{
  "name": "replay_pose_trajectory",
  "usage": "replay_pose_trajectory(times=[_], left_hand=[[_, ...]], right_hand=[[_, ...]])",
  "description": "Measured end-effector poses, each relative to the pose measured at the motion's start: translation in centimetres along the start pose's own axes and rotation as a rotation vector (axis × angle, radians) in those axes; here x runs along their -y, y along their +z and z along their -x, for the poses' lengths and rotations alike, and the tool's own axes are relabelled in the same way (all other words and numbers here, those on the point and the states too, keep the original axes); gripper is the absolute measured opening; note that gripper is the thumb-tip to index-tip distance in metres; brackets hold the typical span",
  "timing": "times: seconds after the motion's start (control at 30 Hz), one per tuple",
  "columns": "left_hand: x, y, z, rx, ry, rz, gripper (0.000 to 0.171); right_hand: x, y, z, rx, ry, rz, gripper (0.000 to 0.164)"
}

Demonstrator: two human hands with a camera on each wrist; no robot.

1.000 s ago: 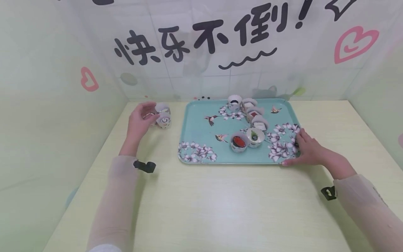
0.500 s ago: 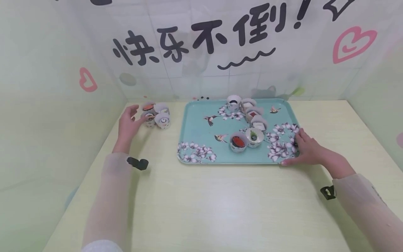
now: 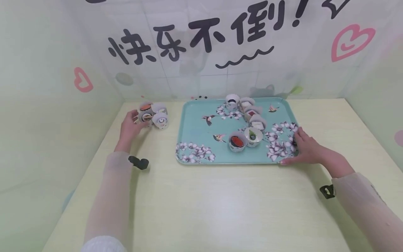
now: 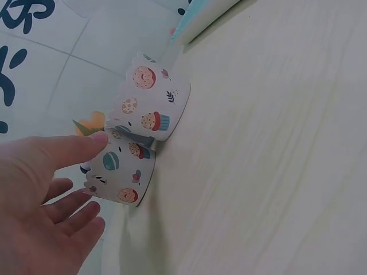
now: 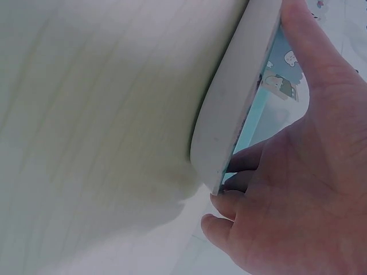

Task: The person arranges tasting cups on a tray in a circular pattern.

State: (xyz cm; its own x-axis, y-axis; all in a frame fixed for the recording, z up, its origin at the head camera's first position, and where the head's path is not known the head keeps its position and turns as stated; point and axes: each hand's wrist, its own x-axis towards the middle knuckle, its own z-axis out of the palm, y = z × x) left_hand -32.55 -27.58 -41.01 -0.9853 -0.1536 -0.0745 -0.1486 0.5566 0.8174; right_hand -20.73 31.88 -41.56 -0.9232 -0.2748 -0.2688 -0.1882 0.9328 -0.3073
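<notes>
The left hand (image 3: 129, 127), thumb and fingers parted, is at a patterned cup (image 4: 121, 167) far left on the table (image 3: 201, 206), contact unclear; 3 more cups (image 3: 161, 120) crowd it. The right hand (image 3: 310, 149), spread, rests on the tray's (image 3: 193, 129) near-right corner; 6 filled cups (image 3: 253, 137) stand there.

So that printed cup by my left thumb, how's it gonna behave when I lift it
The printed cup is probably light for its size and slightly squashable: its wall looks thin and papery. Dragging it sideways might nudge the neighbouring cup, since the two appear right up against each other.
</notes>
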Motion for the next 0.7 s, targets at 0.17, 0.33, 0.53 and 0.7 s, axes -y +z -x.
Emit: replay_pose_trajectory(times=[0.17, 0.33, 0.53, 0.7], left_hand=[[0.17, 0.20, -0.21, 0.008, -0.018, -0.015, 0.088], [0.19, 0.41, -0.49, -0.003, -0.036, -0.027, 0.088], [0.03, 0.78, -0.72, -0.012, -0.045, -0.040, 0.081], [0.28, 0.87, -0.97, -0.026, -0.051, -0.041, 0.078]], right_hand=[[-0.06, -0.02, -0.14, 0.005, 0.006, 0.006, 0.134], [0.08, -0.13, -0.12, -0.002, -0.006, 0.015, 0.133], [0.07, -0.12, -0.04, 0.005, 0.005, 0.015, 0.134], [0.06, -0.14, -0.05, 0.001, 0.001, 0.020, 0.134]])
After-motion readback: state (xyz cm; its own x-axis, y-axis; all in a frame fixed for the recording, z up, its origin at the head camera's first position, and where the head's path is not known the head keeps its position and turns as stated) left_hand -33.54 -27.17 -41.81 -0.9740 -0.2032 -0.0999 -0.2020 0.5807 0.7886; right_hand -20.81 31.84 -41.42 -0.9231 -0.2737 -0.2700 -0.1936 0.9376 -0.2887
